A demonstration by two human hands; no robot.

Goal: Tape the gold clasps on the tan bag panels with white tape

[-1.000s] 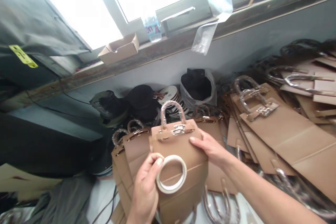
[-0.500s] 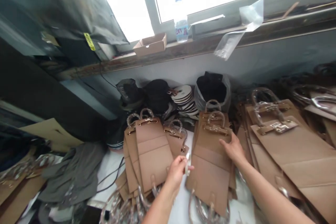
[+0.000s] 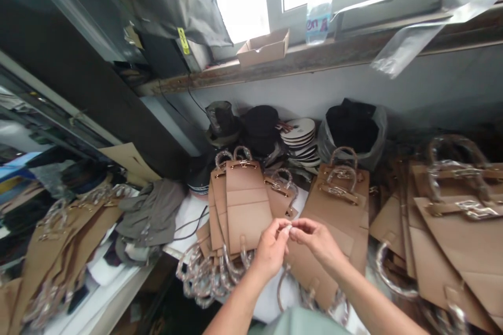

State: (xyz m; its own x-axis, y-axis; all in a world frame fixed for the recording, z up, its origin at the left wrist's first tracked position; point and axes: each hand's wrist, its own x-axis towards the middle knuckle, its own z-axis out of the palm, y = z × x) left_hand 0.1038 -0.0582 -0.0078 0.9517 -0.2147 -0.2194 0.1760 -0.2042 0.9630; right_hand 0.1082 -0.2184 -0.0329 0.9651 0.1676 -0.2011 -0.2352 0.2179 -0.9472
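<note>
In front of me my left hand (image 3: 272, 248) and my right hand (image 3: 316, 242) meet, fingertips pinched together. Between them shows a small white strip (image 3: 289, 227), perhaps tape; most of it is hidden by the fingers. Beneath my right hand lies a stack of tan bag panels (image 3: 341, 214) with plastic-wrapped handles and gold-coloured clasps. Just left of my left hand is another pile of tan bag panels (image 3: 247, 214), its wrapped handles (image 3: 214, 277) hanging at the table's front edge.
More bag panels (image 3: 451, 235) are stacked at the right, others (image 3: 58, 251) at the far left beside a grey-green garment (image 3: 153, 214). Behind stand white reels (image 3: 301, 138), black rolls (image 3: 259, 128) and a plastic bag of black material (image 3: 353, 128). The sill holds a cardboard box (image 3: 263, 48) and bottle (image 3: 318, 21).
My right hand has left the right-hand stack's edge and come to my left hand, its fingers now closed on the white strip. The view has swung left.
</note>
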